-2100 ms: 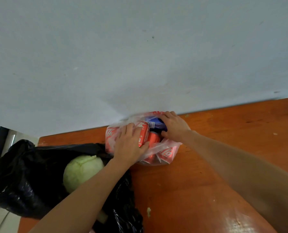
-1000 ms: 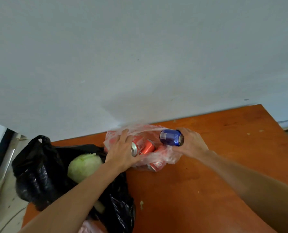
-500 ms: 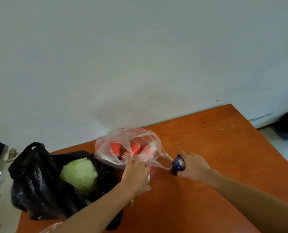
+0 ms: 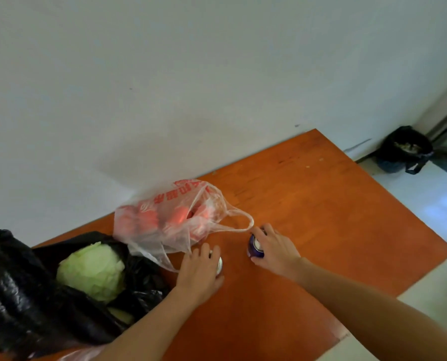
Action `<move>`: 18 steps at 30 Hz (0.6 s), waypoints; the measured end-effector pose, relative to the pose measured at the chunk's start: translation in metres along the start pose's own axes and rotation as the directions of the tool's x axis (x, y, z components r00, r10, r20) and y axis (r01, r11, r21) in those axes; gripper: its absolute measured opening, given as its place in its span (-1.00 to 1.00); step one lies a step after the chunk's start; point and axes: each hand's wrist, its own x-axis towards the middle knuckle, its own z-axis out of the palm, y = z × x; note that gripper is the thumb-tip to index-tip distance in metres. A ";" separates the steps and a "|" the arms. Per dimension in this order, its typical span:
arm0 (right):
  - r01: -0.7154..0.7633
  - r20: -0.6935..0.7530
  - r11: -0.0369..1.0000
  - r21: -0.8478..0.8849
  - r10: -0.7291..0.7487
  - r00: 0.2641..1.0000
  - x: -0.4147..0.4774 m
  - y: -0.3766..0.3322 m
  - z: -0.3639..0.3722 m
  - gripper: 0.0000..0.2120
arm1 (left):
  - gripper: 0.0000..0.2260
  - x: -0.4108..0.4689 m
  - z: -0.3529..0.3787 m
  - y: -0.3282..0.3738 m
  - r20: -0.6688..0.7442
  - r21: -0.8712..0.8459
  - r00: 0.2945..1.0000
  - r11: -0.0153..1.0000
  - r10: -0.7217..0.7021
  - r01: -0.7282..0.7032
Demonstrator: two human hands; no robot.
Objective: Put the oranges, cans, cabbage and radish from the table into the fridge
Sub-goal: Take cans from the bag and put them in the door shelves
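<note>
The blue can [image 4: 255, 248] is in my right hand [image 4: 275, 247], fingers and thumb curled round its side. Its pale top faces up toward me, low over the orange surface [image 4: 321, 217]. I cannot tell whether its base touches the wood. Just to the left, my left hand [image 4: 200, 272] is closed over a second can [image 4: 219, 264], of which only a sliver of silvery top shows past my fingers. The two cans are near each other but apart.

Behind my hands lies a clear bag [image 4: 165, 238] with red print. More red cans [image 4: 179, 217] are blurred inside it, and one loop handle trails toward the blue can. To the left, a green cabbage [image 4: 92, 272] sits in an open black bag [image 4: 21, 295] at the surface's edge. A pale wall [image 4: 217, 74] runs behind. Far right, a dark bin [image 4: 404, 149] stands on the floor [image 4: 430, 201].
</note>
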 end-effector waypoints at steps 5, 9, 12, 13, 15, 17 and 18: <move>-0.097 -0.038 0.991 0.091 0.100 0.994 -0.020 -0.002 -0.005 -0.38 | -0.48 0.002 -0.007 0.001 0.036 0.109 0.998 0.993 0.044 -0.047; -0.173 -0.060 0.973 0.155 0.184 0.981 -0.064 0.005 -0.012 -0.38 | -0.58 -0.007 -0.025 0.012 0.049 0.235 0.993 0.966 0.104 -0.113; -0.230 -0.098 0.956 0.182 0.250 0.963 -0.108 0.020 -0.020 -0.37 | -0.60 -0.015 -0.048 0.032 0.035 0.313 0.985 0.935 0.167 -0.170; -0.244 -0.115 0.952 0.185 0.267 0.957 -0.123 0.026 -0.024 -0.37 | -0.60 -0.016 -0.057 0.041 0.029 0.338 0.979 0.920 0.201 -0.199; -0.280 -0.155 0.940 0.197 0.312 0.937 -0.153 0.039 -0.034 -0.37 | -0.59 -0.017 -0.075 0.066 0.022 0.361 0.962 0.895 0.273 -0.263; -0.325 -0.201 0.919 0.223 0.370 0.907 -0.188 0.055 -0.044 -0.36 | -0.57 -0.020 -0.093 0.098 0.011 0.363 0.936 0.871 0.351 -0.331; -0.346 -0.219 0.907 0.239 0.398 0.891 -0.206 0.064 -0.049 -0.35 | -0.55 -0.021 -0.101 0.117 0.008 0.364 0.924 0.859 0.383 -0.360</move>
